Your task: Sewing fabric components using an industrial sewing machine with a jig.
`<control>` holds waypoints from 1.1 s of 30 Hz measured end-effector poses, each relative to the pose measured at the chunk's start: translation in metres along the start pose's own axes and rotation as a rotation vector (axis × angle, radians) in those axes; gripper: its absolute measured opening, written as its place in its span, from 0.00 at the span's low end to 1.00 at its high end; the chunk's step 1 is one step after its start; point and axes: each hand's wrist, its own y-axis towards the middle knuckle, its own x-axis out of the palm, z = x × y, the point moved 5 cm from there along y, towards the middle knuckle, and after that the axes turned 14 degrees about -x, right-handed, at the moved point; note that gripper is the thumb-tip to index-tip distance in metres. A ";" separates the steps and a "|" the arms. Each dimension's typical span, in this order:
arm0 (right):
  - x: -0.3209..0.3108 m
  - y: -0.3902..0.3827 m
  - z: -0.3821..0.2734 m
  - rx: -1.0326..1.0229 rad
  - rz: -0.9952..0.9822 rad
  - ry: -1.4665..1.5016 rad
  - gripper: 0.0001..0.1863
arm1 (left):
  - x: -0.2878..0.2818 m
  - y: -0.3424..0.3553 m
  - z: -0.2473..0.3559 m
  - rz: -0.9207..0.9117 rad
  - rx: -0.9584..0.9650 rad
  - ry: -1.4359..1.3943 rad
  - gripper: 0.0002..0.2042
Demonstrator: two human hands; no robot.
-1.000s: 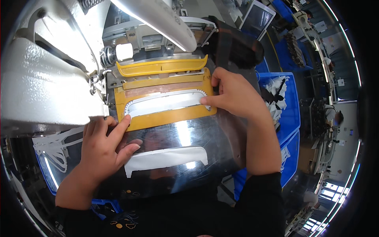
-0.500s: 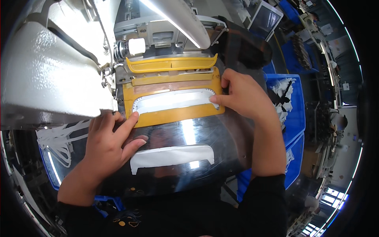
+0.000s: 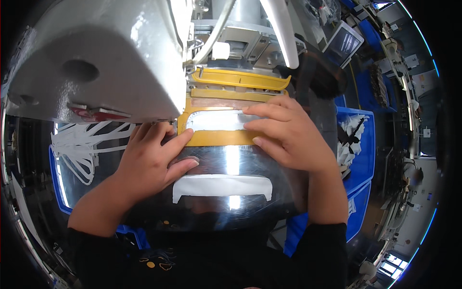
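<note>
A yellow flat frame (image 3: 226,139) lies on the machine bed with a white curved fabric piece (image 3: 216,122) in its long opening. My left hand (image 3: 154,154) rests with its fingers apart, the index fingertip on the frame's left end beside the piece. My right hand (image 3: 288,132) stretches its fingers over the right part of the opening. Its fingertips touch or hover over the white piece, and it hides the frame's right end. Nearer to me a second white fabric piece (image 3: 222,186), shaped like a collar, lies flat on the shiny metal surface.
The big machine head (image 3: 110,53) overhangs the left side. A raised yellow bar (image 3: 240,78) stands behind the frame. White strips (image 3: 86,149) lie at the left. At the right, a blue bin (image 3: 368,144) holds white and black scraps. A screen (image 3: 344,43) stands far right.
My right hand has moved from the frame's right edge inward over the white piece, its fingers now spread out. My left hand stays at the left corner. The whole view has shifted somewhat.
</note>
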 end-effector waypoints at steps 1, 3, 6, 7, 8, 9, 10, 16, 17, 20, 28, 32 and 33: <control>0.007 0.002 -0.002 -0.009 -0.032 -0.021 0.14 | -0.001 0.000 0.000 0.001 -0.004 0.001 0.29; 0.012 0.005 -0.003 -0.024 -0.064 -0.039 0.14 | -0.002 0.000 -0.001 -0.006 0.001 -0.015 0.28; 0.017 0.007 0.000 0.008 -0.124 -0.016 0.15 | -0.001 -0.002 -0.003 -0.003 -0.005 -0.010 0.28; 0.016 0.007 0.000 0.006 -0.122 -0.029 0.15 | -0.001 -0.002 -0.003 -0.004 -0.009 -0.008 0.28; 0.016 0.007 0.001 0.006 -0.120 -0.042 0.14 | -0.001 -0.002 -0.002 0.002 -0.002 -0.011 0.28; 0.016 0.007 0.000 0.006 -0.121 -0.037 0.14 | -0.001 -0.002 -0.001 0.006 0.004 -0.015 0.28; 0.017 0.006 0.001 0.044 -0.133 -0.025 0.14 | 0.000 -0.002 -0.001 0.002 0.001 -0.015 0.28; 0.020 0.006 -0.001 0.118 -0.125 -0.039 0.12 | -0.005 -0.009 0.009 -0.054 0.033 -0.100 0.20; 0.020 0.003 0.000 0.109 -0.077 -0.030 0.12 | -0.005 -0.011 0.013 -0.131 0.070 -0.117 0.19; 0.014 0.003 -0.006 0.077 -0.029 -0.161 0.11 | 0.001 -0.017 0.019 -0.221 0.123 -0.173 0.16; 0.017 0.011 -0.029 -0.008 -0.009 0.065 0.14 | 0.007 -0.014 0.015 -0.145 0.153 -0.186 0.08; 0.038 0.017 -0.047 -0.077 -0.032 0.374 0.22 | 0.004 -0.013 0.019 -0.075 0.201 -0.183 0.09; 0.040 0.018 -0.051 -0.097 -0.031 0.417 0.28 | 0.001 -0.013 0.021 -0.031 0.231 -0.215 0.09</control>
